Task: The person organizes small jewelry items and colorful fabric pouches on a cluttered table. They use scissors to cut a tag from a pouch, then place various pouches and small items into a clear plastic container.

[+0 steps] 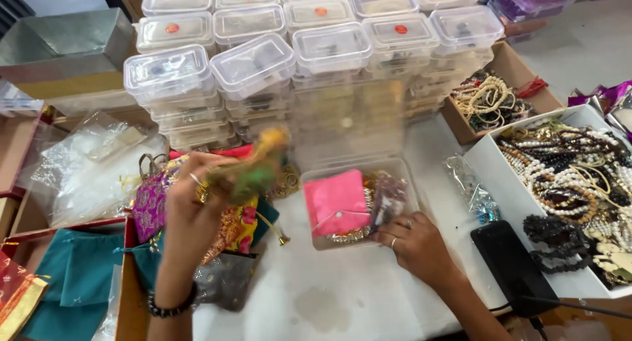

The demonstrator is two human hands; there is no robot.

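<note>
My left hand [191, 209] is raised over a pile of coloured fabric pouches [234, 232] and grips a blurred green and yellow pouch [258, 166]. My right hand [416, 243] rests at the near right corner of an open clear plastic box [309, 183], its fingers on a small clear packet with dark contents [387, 199] inside the box. A pink pouch [337, 201] also lies in the box, over some gold-coloured jewellery [349, 236]. The box's clear lid [349, 124] stands up behind it.
Stacks of lidded clear boxes [316, 45] fill the back of the white table [329, 301]. A white tray of bead bracelets [566, 176] and a cardboard box of beads [490, 101] sit right. A black phone [510, 265] lies near my right wrist. Plastic bags [85, 166] and teal pouches [76, 275] lie left.
</note>
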